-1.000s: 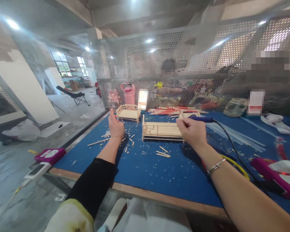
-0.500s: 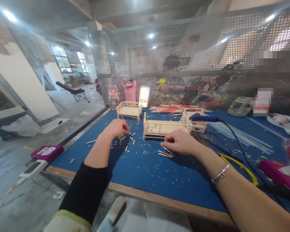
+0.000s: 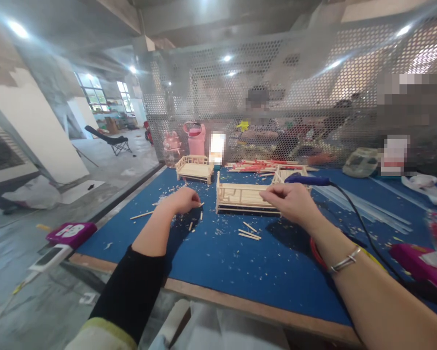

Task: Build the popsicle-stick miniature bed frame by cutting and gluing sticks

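frame [image 3: 240,197]: open, bed-like box of thin pale wooden sticks with railed ends and slatted sides. It stands mid-worktop, between the two hands.
worktop [image 3: 221,262]: blue mat surface with a wooden front edge, strewn with pale offcuts.
left hand [image 3: 183,200]: knuckles up, resting on the worktop left of the frame and apart from it. The grip is curled closed among the offcuts; whether it holds one cannot be told.
sticks [image 3: 249,232]: a few loose, straight, thin lengths lying just in front of the frame.
right hand [image 3: 289,201]: at the frame's right end, fingertips pressed together at the top rail. Whether they pinch the rail or a separate piece cannot be told.
tool [image 3: 307,180]: smooth blue barrel with a black cord, just behind the right hand.
step: judged to be fitting work at the frame's right end.
next move: calls for a light, fine pinch. The frame looks light and fragile, so it should be steadied.
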Demonstrator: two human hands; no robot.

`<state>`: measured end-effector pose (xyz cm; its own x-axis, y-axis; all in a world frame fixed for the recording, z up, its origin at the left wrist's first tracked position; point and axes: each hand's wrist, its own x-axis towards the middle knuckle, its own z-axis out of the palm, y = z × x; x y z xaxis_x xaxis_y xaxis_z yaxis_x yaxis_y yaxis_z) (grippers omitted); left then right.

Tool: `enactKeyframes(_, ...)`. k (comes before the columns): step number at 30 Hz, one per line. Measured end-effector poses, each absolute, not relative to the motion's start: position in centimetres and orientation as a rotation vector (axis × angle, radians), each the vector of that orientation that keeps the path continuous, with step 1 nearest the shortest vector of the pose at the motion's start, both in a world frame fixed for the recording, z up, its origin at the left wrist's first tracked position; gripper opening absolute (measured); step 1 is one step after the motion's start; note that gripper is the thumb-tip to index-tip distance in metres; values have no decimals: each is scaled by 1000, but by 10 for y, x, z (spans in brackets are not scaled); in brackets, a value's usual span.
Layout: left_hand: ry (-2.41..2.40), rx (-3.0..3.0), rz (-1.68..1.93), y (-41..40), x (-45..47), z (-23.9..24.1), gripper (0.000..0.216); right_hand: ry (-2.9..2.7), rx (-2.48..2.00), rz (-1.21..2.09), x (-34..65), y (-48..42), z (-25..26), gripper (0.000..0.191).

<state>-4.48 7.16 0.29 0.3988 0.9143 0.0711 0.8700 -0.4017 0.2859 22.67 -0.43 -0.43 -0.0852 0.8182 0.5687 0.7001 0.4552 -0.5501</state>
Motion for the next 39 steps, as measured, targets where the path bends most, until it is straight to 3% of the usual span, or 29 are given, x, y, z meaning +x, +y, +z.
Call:
enactKeyframes(5,1474,2309,929,64,-44,21,33,-1735,-1230,144,220,-6,-5,34)
enactKeyframes(8,1197,2143,1057,55,-37,27,33,-1791,-1190,158,210,-8,-7,36)
enactKeyframes(12,827,1936,866,43,-23,25,27,-1776,-1155,336,197,-9,-13,29)
enactKeyframes(17,629,1756,579,30,2,13,59,-1718,-1000,784,187,-9,-15,31)
enactKeyframes(24,605,1743,552,32,13,1,66,-1895,-997,795,194,-8,-15,21)
enactKeyframes(29,715,1889,574,33,12,-1,61,-1984,-1058,567,197,-4,-20,18)
enactKeyframes(31,853,2039,631,32,11,0,49,-2044,-1121,361,197,-2,-22,15)
enactKeyframes(34,1096,2229,949,34,8,3,32,-2044,-1163,39,198,2,-26,13)
enactKeyframes(39,1152,2288,1394,43,4,0,28,-2028,-1137,-302,196,7,-35,17)
